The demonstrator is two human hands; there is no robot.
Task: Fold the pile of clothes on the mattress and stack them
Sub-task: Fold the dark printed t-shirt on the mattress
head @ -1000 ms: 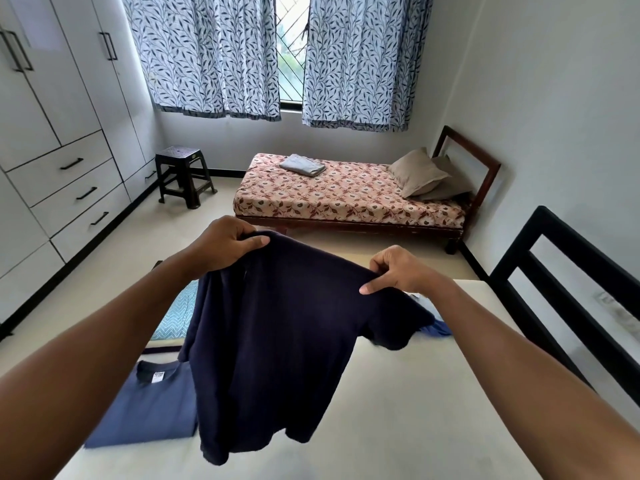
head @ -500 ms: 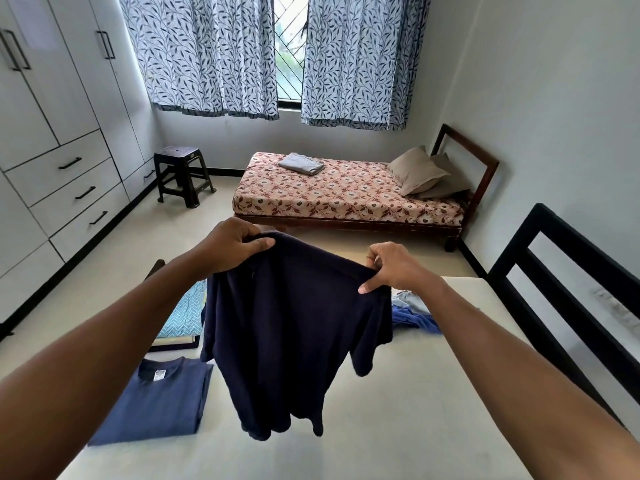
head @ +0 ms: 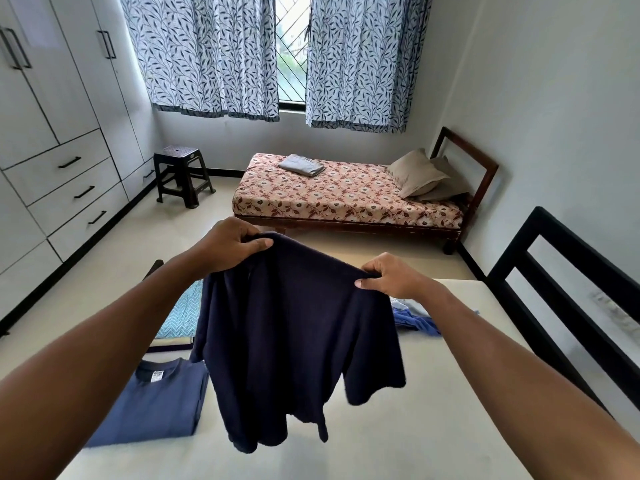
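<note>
The fingers (head: pixel 256 242) of our left hand (head: pixel 225 247) are curled over one top edge of the dark navy shirt (head: pixel 298 341), with the thumb lying on the near side. Our right hand (head: pixel 394 276) pinches the other top edge between thumb and fingers. Both hands grip the cloth, and the shirt hangs between them over the cream mattress (head: pixel 450 427). One short sleeve falls on the right side. We cannot tell if the lower hem touches the mattress.

On the left wall stands a white wardrobe (head: pixel 52 140) with doors and three drawers. Leaf-patterned curtains (head: pixel 207 53) hang on the far wall, with a gap between them at the window. The mattress fills the lower part of the view, and a black frame (head: pixel 571 292) rises along its right side. Across the room, against the right wall, is a second bed (head: pixel 346 199) with a flowered sheet.

A folded blue T-shirt (head: pixel 152 407) lies flat on the left part of the mattress, under our left forearm, with its collar label showing. Beyond it, past the mattress edge, lies a teal patterned cloth (head: pixel 180 313). A dark stool (head: pixel 181 176) stands near the wardrobe. Two beige pillows (head: pixel 415 173) lean at the head of the second bed. A small pile of light blue clothes (head: pixel 415 317) lies on the mattress just behind our right wrist. A folded grey cloth (head: pixel 301 165) lies on the flowered sheet.
</note>
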